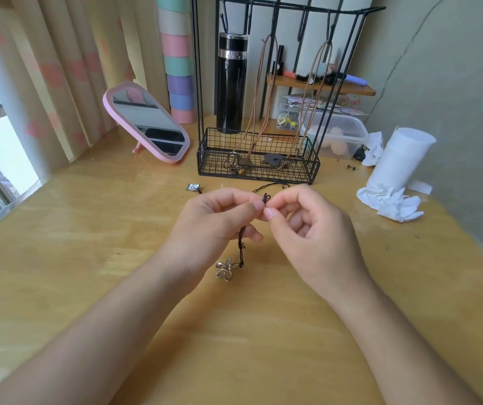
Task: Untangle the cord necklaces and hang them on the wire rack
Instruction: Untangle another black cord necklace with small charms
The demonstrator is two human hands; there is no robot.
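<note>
Over the middle of the wooden desk, my left hand [216, 220] and my right hand [301, 220] both pinch a knot in a black cord necklace [265, 197]. Part of the cord hangs down below my left hand to a metal flower pendant [226, 269] resting on the desk. More black cord trails away toward a small square pendant [193, 187]. Behind stands the black wire rack [256, 168] with hooks along its top. Two brown cord necklaces [259, 112] hang from those hooks, their pendants lying in the rack's basket.
A pink mirror [146, 124] leans at the back left by the curtain. A black flask [231, 83] stands behind the rack. A clear plastic box [342, 135], a white paper roll [397, 159] and crumpled tissues [392, 200] sit at the right.
</note>
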